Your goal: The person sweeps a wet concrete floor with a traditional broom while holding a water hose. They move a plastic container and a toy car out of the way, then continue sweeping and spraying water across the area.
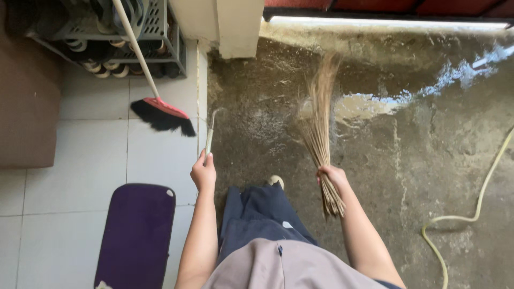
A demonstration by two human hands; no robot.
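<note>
My right hand (333, 176) grips a bundle of thin brown sticks, a stick broom (319, 120), whose bristles fan out over the wet concrete floor (407, 160). My left hand (203, 172) is closed around the pale handle of a thin tool (210, 134) that points forward along the edge between tiles and concrete. My dark trouser legs and one shoe (276, 182) show between my arms.
A red-headed broom with black bristles (160, 114) leans at the left over white tiles. A grey shoe rack (115, 40) stands at the top left, a purple stool (136, 233) at the bottom left. A yellow-green hose (471, 214) curls at the right. A puddle (375, 101) glints ahead.
</note>
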